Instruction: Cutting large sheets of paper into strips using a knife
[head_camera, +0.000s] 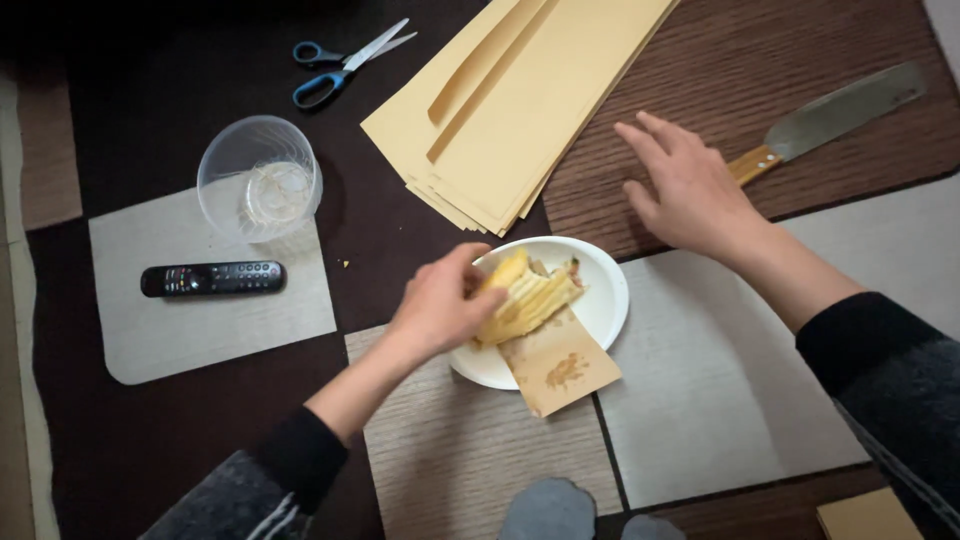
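Grey socked toes (548, 508) aside, a grilled sandwich (527, 303) is clamped by left fingers (470, 290) over its white bowl (607, 300), unlifted, while right fingers (650, 135) are spread apart, empty.

The left hand (440, 300) is bare, with no ring, watch or glove to be seen; its forearm is uncovered up to a sleeve pushed back near the elbow; that sleeve has a plain black cuff, then turns to a heathered grey knit crossed by a few pale stripes (at the lower edge of the view). The right hand (690, 190) is likewise bare and unadorned; its wrist is uncovered; the right sleeve is dark, close to black, of a soft fabric with a faint ribbed texture. At the bottom edge two rounded grey shapes show, seemingly socked toes.
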